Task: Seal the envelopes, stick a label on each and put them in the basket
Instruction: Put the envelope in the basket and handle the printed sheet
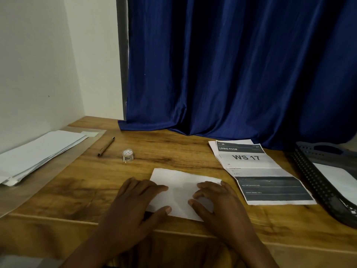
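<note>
Envelope in hand: a white rectangular paper envelope (181,192) lies flat on the brown wood-grain table (164,151), at about 6 o'clock from the table's middle, close to the near edge.
Left hand (135,206): fingers spread wide and pressed flat on the envelope's 9 o'clock end, thumb on its near edge; it grips nothing.
Right hand (214,202): fingers curled and loosely spread on the envelope's 3 o'clock end, fingertips touching the paper; it presses rather than clasps.
Envelope pile: a stack of white envelopes (36,153) rests on a pale mat at 9 o'clock, well apart from the hands.
Pen: a slim brown pen (106,146) lies at 11 o'clock, beside the pile.
Tape: a small clear roll dispenser (127,154) stands just to the 3 o'clock side of the pen.
Printed sheet: a white and dark grey paper marked "WS 17" (258,171) lies at 2 o'clock, near the envelope.
Basket: a dark perforated plastic basket (316,186) sits at 3 o'clock, with something white inside.
Backdrop: a deep blue curtain (241,64) hangs at 12 o'clock, its hem on the table.
</note>
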